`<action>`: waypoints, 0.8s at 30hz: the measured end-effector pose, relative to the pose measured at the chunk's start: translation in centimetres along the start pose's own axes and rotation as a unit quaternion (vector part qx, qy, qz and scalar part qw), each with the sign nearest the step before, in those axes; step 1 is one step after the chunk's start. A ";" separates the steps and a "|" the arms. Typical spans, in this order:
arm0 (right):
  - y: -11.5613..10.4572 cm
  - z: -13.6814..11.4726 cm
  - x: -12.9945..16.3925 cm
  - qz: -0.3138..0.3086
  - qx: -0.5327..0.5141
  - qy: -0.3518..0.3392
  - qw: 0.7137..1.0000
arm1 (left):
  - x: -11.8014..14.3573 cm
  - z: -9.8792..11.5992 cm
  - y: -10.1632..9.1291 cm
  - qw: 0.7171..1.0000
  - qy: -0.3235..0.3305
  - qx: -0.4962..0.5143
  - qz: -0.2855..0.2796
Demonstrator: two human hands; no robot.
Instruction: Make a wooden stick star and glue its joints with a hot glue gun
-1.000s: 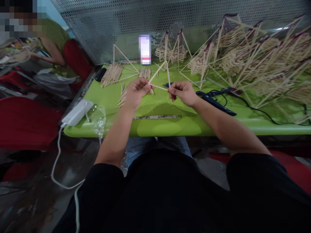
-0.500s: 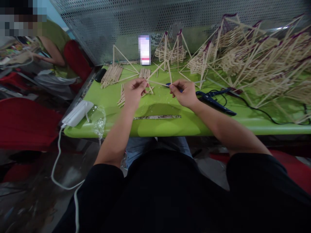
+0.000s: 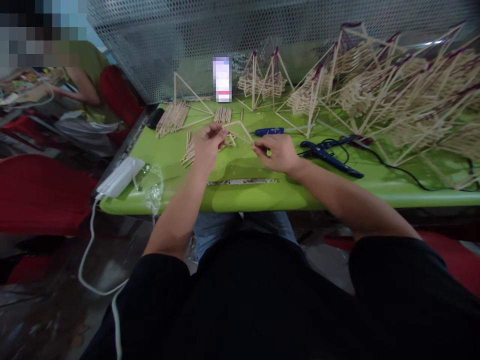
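The triangle above the centre of the frame looks like bare, matt wood. The table across the middle seems smooth plastic, slightly glossy; the panel along the top looks like perforated metal, and the shirt at the bottom is matt cloth.

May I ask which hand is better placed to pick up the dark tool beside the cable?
Probably the right hand: it is nearer the dark tool, though it and the left hand both hold the stick frame.
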State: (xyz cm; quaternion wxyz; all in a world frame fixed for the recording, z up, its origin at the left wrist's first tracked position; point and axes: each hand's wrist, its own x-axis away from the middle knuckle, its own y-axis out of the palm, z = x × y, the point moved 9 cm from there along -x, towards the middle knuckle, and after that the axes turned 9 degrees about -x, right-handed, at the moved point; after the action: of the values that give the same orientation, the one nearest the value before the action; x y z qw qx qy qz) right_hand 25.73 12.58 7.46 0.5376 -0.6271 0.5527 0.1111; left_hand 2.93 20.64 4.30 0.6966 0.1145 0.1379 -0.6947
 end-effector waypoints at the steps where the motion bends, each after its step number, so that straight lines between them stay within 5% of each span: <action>1: 0.2 -0.3 0.0 -0.006 0.011 -0.007 1.000 | 0.0 -0.3 0.0 1.000 -0.013 0.012 -0.003; 15: 1.9 -1.5 0.9 -0.041 0.065 -0.046 0.996 | -0.1 -0.4 0.7 0.999 0.006 0.030 -0.026; 20: 0.8 -0.8 0.7 0.007 0.018 0.014 1.000 | -0.1 -0.6 0.3 1.000 -0.002 0.016 -0.014; 24: -0.1 -0.3 0.5 0.049 -0.030 0.050 0.997 | 0.4 0.4 1.1 0.997 0.018 0.044 -0.060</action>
State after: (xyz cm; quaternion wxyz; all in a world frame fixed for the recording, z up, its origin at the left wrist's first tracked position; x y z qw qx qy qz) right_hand 25.83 12.04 7.30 0.4841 -0.6198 0.6054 0.1227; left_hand 4.03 20.11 4.52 0.6452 0.1493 0.1265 -0.7385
